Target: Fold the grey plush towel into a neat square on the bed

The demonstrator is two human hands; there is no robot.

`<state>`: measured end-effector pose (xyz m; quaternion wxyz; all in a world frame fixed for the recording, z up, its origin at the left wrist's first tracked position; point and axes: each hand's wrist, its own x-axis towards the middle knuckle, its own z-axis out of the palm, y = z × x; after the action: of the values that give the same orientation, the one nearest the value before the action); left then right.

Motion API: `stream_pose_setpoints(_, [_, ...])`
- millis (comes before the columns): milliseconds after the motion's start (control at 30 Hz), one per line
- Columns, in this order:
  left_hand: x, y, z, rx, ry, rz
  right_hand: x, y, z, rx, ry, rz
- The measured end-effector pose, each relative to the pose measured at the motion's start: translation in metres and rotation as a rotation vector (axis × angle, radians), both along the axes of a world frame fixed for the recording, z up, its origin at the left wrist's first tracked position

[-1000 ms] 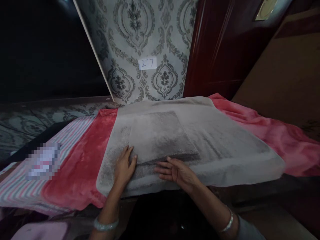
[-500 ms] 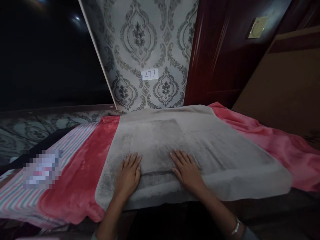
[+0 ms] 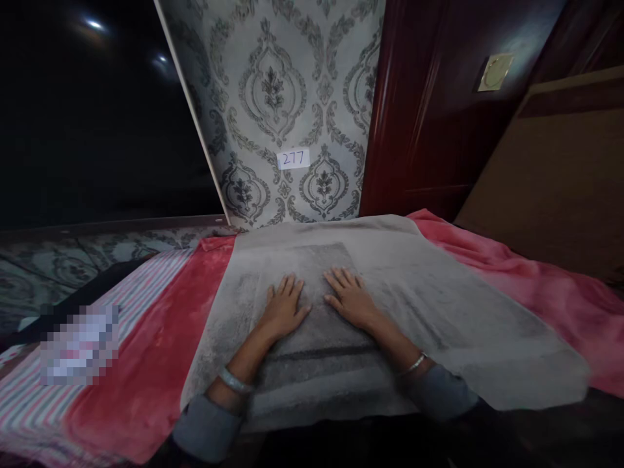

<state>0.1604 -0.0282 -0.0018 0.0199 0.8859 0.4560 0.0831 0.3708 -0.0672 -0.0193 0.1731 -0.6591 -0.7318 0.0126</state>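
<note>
- At the far left, a blurred, pixelated patch [image 3: 80,344] covers something too obscured to identify. It lies on a striped cloth [image 3: 149,279] in pink, white and grey-blue.
- Next to the stripes, a red fleece blanket [image 3: 131,370] runs under the near edge of the grey cloth and reappears on its far side.
- A grey plush cloth [image 3: 448,325] lies spread across the middle of the red fleece blanket, with a darker square patch near its centre and a dark crease [image 3: 319,353] below the hands.
- The left hand [image 3: 285,307] rests palm down on the grey plush cloth. Its fingers [image 3: 292,286] are spread slightly apart, unclamped, on the darker patch. A pale bangle [image 3: 234,381] sits on the wrist, and a grey sleeve [image 3: 205,429] shows behind it.
- The right hand [image 3: 351,300] lies flat just beside the left, its fingers [image 3: 341,281] likewise slightly apart and gripping nothing. It also wears a bangle [image 3: 414,364] and a grey sleeve [image 3: 439,393].
- Behind the cloth is damask wallpaper [image 3: 273,84] bearing a white label [image 3: 293,158] marked 277.
- Further right stand a dark red wooden door [image 3: 409,117] with a brass plate [image 3: 493,73], then a brown board [image 3: 570,175] above the pinker fleece.
</note>
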Motion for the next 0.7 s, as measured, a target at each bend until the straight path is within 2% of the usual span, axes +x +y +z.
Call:
stream_pose_setpoints(133, [0.0,0.002,-0.017,0.043,0.101,0.112,0.005,0.004,-0.013,-0.11,-0.056,0.014])
stream_pose_setpoints(267, [-0.013,0.001,-0.022,0.038,0.12,0.081,0.014,0.002,-0.021,-0.102,-0.061,0.049])
stream_pose_setpoints(367, [-0.022,0.012,-0.017,0.011,0.128,0.072,0.022,0.01,-0.022,-0.084,-0.059,0.067])
stream_pose_setpoints(467, [-0.021,0.036,-0.006,-0.031,0.143,0.136,0.027,0.031,-0.016,-0.082,-0.055,-0.016])
stream_pose_setpoints(600, [0.004,0.077,0.013,-0.065,0.102,0.12,0.026,0.073,-0.001,-0.051,-0.058,-0.143])
stream_pose_setpoints(700, [0.027,0.1,0.013,-0.083,0.064,0.054,0.022,0.096,0.001,-0.038,-0.071,-0.136])
